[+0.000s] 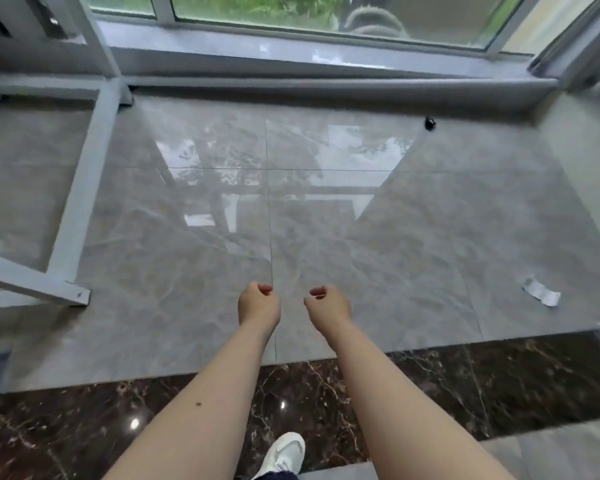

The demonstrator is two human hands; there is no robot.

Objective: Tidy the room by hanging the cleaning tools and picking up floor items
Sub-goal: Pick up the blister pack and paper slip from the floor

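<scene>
Both forearms reach forward over the floor (413, 216), bare and side by side; the left hand (258, 304) and the right hand (327, 304) hang close together but apart, each with its fingers loosely curled inward and nothing in its grasp. The floor is glossy grey tile, with a band of dark marble (499, 382) across the near side; a white shoe (286, 453) stands on that band between the arms. A scrap of paper (541, 295) lies flat on the grey tile, well to the right of the right hand and near the marble edge. A small black thing (430, 123) sits far off by the sill (326, 90) under the window (326, 15); what it is cannot be told. A white frame (84, 188) stands on the tile to the left, one foot resting near the left hand's side.
</scene>
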